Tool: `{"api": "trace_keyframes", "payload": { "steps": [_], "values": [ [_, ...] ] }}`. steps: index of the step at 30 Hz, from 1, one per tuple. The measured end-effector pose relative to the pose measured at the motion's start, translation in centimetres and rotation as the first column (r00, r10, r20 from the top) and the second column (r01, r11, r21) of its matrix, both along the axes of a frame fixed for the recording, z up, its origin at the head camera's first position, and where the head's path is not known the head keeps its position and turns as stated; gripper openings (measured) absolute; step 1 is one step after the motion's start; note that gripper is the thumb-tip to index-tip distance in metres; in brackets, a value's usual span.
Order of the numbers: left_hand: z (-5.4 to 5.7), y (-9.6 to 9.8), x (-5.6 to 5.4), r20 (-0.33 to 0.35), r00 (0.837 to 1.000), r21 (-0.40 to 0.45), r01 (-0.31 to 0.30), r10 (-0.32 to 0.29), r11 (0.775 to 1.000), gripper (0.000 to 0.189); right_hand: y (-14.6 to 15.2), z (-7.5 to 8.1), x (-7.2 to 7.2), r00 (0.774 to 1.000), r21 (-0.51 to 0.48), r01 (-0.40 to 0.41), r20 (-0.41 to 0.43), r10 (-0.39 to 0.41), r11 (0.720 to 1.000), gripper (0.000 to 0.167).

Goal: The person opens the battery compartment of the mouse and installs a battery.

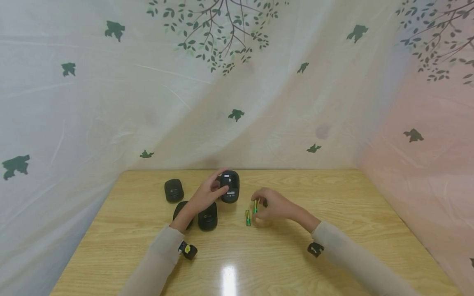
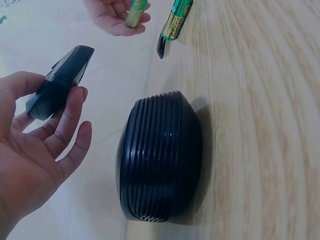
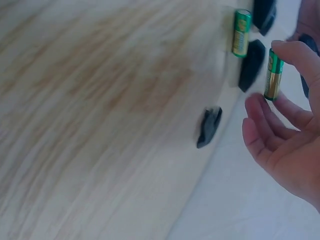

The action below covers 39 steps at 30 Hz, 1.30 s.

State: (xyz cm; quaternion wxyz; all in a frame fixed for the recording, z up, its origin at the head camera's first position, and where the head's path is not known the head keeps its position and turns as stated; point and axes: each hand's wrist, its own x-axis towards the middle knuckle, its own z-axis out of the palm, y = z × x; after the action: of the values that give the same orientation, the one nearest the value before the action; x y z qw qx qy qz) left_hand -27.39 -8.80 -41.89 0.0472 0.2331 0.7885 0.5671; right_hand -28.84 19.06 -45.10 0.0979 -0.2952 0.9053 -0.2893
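In the head view my left hand [image 1: 209,193] holds a black computer mouse [image 1: 230,187], its underside with white labels turned toward me. The left wrist view shows this mouse [image 2: 62,82] edge-on between thumb and fingers. My right hand [image 1: 275,204] pinches a green and gold battery [image 3: 273,75] by its two ends, thumb on one and fingers on the other. A second such battery [image 1: 247,218] lies on the table just left of that hand. Beyond the right hand lies a small black piece [image 3: 209,127], perhaps a battery cover.
More black mice lie on the wooden table [image 1: 333,189]: one at the far left [image 1: 174,190], one partly under my left forearm [image 1: 180,209], and one beside it [image 1: 207,216]. A pale curtain [image 1: 185,102] with leaf prints hangs behind the table's back edge.
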Motion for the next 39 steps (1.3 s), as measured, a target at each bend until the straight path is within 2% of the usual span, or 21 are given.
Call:
{"api": "trace_keyframes", "payload": {
  "steps": [3, 7, 14, 16, 24, 27, 30, 34, 39],
  "values": [
    [0.0, 0.0, -0.1, -0.001, 1.0, 0.002, 0.008, -0.008, 1.0, 0.058, 0.2, 0.3, -0.4, 1.0, -0.1, -0.012, -0.001, 0.012, 0.995, 0.048],
    [-0.2, 0.1, -0.3, -0.006, 1.0, -0.014, 0.015, -0.015, 1.0, 0.058, 0.1, 0.9, -0.9, 0.999, -0.215, 0.015, 0.034, -0.008, 0.977, 0.05],
    [-2.8, 0.3, -2.2, 0.014, 1.0, -0.003, 0.011, -0.011, 1.0, 0.062, -0.6, 1.9, -1.4, 0.999, -0.358, 0.041, 0.045, -0.027, 0.933, 0.052],
    [-3.1, 0.3, -2.4, 0.016, 1.0, 0.003, 0.007, -0.007, 1.0, 0.063, -0.9, 2.3, -1.5, 0.998, -0.398, 0.047, 0.056, -0.027, 0.916, 0.053],
    [-3.1, 0.5, -2.5, 0.018, 1.0, 0.023, 0.01, -0.01, 1.0, 0.061, -2.5, 3.5, -1.7, 0.995, -0.502, 0.09, 0.082, -0.056, 0.86, 0.05],
    [-3.0, 0.6, -2.5, 0.016, 1.0, 0.026, 0.006, -0.007, 1.0, 0.059, -3.1, 4.0, -1.6, 0.993, -0.538, 0.109, 0.097, -0.067, 0.836, 0.044],
    [-3.1, 0.7, -2.6, 0.003, 1.0, 0.036, 0.009, -0.009, 0.999, 0.058, -3.7, 4.3, -1.7, 0.995, -0.567, 0.099, 0.079, -0.065, 0.817, 0.036],
    [-3.1, 0.8, -2.6, -0.01, 1.0, 0.049, 0.012, -0.012, 0.999, 0.059, -4.2, 4.4, -1.7, 0.998, -0.593, 0.059, 0.018, -0.06, 0.803, 0.029],
    [-3.1, 0.9, -2.8, 0.006, 1.0, 0.043, 0.006, -0.006, 0.999, 0.061, -4.7, 4.4, -1.9, 0.994, -0.595, 0.065, -0.034, -0.107, 0.801, 0.027]
  ]
}}
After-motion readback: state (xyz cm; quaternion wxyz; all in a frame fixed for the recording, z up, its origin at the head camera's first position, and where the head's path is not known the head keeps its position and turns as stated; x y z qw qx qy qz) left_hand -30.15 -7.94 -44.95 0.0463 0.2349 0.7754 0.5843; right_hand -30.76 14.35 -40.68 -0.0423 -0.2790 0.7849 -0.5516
